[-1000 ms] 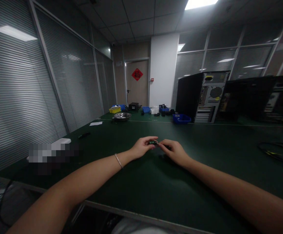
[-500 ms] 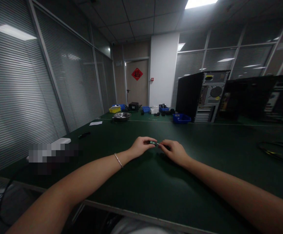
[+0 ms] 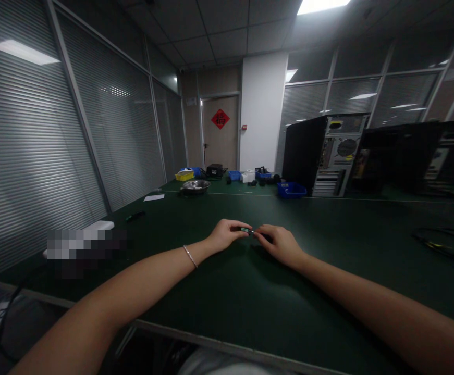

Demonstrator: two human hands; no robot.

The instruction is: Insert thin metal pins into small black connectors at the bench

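Note:
Between thumb and fingers, my left hand (image 3: pixel 225 234) pinches a small green piece (image 3: pixel 245 230), like a bit of circuit board, just above the green table (image 3: pixel 211 297). My right hand (image 3: pixel 281 243) is closed at the right end of that piece, around a small, thin, shiny part. Its fingers hide most of what it grips. Both hands are close together over the middle of the table, fingertips nearly meeting.
A metal bowl (image 3: pixel 196 187), a yellow basket (image 3: pixel 184 177) and a blue tray (image 3: pixel 291 190) stand toward the back. Computer cases (image 3: pixel 324 156) stand at back right. Black cables (image 3: pixel 445 245) lie at right. A blurred-out white object (image 3: pixel 94 229) is at left.

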